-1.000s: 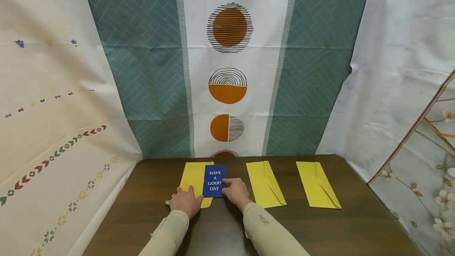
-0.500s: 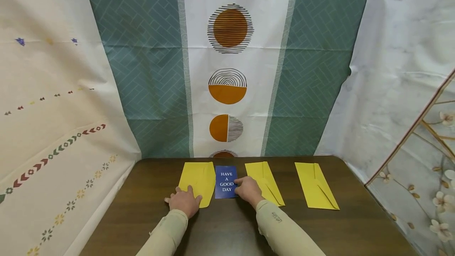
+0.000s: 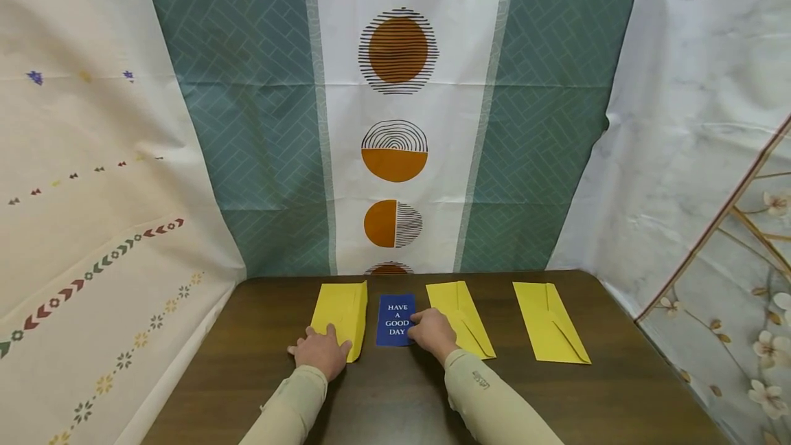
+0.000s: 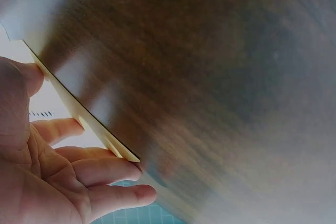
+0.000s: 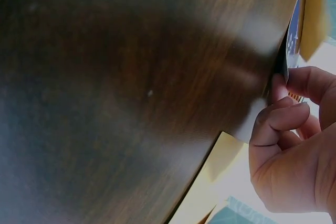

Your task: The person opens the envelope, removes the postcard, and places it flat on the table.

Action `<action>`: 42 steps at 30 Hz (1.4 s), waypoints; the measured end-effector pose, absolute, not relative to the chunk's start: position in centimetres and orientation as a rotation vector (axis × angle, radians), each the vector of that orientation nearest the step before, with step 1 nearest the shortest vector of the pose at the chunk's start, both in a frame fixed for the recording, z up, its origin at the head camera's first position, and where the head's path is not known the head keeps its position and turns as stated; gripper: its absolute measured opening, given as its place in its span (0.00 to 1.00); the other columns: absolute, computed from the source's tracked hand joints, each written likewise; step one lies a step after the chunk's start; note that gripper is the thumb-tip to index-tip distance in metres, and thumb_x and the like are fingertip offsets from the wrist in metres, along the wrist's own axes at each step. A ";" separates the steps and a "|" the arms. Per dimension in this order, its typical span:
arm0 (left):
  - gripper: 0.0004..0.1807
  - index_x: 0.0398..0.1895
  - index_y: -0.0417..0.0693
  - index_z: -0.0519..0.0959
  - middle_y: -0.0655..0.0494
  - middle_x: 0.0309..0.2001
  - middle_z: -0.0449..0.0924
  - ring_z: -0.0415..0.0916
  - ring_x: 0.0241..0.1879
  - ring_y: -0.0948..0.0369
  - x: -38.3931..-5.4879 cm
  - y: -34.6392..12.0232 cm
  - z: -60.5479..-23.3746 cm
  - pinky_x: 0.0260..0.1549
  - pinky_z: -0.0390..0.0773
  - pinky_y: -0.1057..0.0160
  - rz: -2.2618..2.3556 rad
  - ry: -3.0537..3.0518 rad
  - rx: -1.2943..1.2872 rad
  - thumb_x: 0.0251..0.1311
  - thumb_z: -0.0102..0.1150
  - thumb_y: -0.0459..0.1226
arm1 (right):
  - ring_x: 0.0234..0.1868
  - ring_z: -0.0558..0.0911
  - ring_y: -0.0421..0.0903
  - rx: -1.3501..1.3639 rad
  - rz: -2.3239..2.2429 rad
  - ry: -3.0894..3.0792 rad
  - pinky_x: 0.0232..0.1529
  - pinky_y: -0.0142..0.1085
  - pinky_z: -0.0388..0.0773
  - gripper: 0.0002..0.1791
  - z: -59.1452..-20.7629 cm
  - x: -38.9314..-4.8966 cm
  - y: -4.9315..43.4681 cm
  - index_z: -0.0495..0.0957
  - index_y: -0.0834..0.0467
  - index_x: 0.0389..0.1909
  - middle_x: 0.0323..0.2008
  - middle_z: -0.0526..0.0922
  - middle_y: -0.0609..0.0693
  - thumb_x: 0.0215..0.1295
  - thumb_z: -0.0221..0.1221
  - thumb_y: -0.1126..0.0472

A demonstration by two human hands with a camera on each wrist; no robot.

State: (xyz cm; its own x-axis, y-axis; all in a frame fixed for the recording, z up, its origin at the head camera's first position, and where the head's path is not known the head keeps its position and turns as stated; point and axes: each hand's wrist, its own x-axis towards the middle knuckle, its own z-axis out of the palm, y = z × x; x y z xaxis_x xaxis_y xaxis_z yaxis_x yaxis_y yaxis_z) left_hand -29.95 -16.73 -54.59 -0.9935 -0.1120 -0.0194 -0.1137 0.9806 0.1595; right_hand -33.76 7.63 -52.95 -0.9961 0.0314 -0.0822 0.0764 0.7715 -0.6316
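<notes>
A yellow envelope (image 3: pixel 338 306) lies on the left of the wooden table, its right-hand flap partly raised. My left hand (image 3: pixel 321 351) rests on its near part with fingers spread; in the left wrist view those fingers (image 4: pixel 107 171) lie along the envelope's edge. To the right of this envelope is a blue card (image 3: pixel 393 336) reading "HAVE A GOOD DAY". My right hand (image 3: pixel 434 333) pinches the card's right edge between thumb and fingers. In the right wrist view the card (image 5: pixel 294 30) shows nearly edge-on, slightly tilted at the pinched side.
A second yellow envelope (image 3: pixel 456 304) lies just beyond the right hand, partly covered by it. Farther right lies a third yellow envelope (image 3: pixel 550 321). The brown table (image 3: pixel 383 404) ends at a patterned fabric backdrop (image 3: pixel 266 156), with cloths on both sides.
My right hand has drawn the blue card rightward off the left envelope, into the gap before the second one. The left envelope's flap has risen. My left hand has stayed in place.
</notes>
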 end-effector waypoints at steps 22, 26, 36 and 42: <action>0.38 0.72 0.39 0.75 0.19 0.66 0.73 0.76 0.59 0.22 -29.4 -16.0 -54.8 0.61 0.70 0.20 0.233 3.122 -0.197 0.73 0.57 0.58 | 0.48 0.86 0.51 -0.210 -0.956 2.925 0.37 0.43 0.77 0.22 -54.1 -32.7 5.8 0.89 0.55 0.58 0.58 0.89 0.57 0.63 0.69 0.59; 0.37 0.67 0.39 0.78 0.21 0.60 0.80 0.81 0.55 0.26 -29.5 -16.3 -55.1 0.60 0.72 0.21 0.118 3.164 -0.158 0.71 0.57 0.59 | 0.41 0.85 0.46 -0.337 -1.053 2.898 0.41 0.44 0.83 0.21 -54.3 -32.1 6.8 0.88 0.59 0.59 0.47 0.92 0.54 0.66 0.68 0.59; 0.29 0.52 0.42 0.82 0.40 0.44 0.86 0.78 0.41 0.43 -29.4 -16.4 -53.9 0.48 0.81 0.42 -0.005 3.520 0.055 0.63 0.69 0.58 | 0.38 0.87 0.45 -0.413 -0.983 3.142 0.37 0.42 0.84 0.25 -53.2 -29.9 15.8 0.84 0.60 0.65 0.41 0.90 0.51 0.67 0.70 0.59; 0.25 0.52 0.47 0.84 0.46 0.48 0.87 0.79 0.46 0.46 -28.8 -13.2 -53.7 0.51 0.79 0.43 -0.010 3.582 0.459 0.64 0.71 0.56 | 0.60 0.85 0.65 -0.090 -0.860 3.140 0.57 0.60 0.84 0.40 -52.8 -30.3 21.6 0.71 0.64 0.76 0.62 0.84 0.66 0.68 0.72 0.54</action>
State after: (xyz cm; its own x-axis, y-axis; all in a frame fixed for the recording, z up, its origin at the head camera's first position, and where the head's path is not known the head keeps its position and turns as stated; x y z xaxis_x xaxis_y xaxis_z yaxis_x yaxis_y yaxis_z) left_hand -28.83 -13.22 -53.73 -0.8610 0.2400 0.4484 0.2375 0.9694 -0.0628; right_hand -30.35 21.57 -52.85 -0.9918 -0.0228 0.1257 -0.0837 0.8596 -0.5040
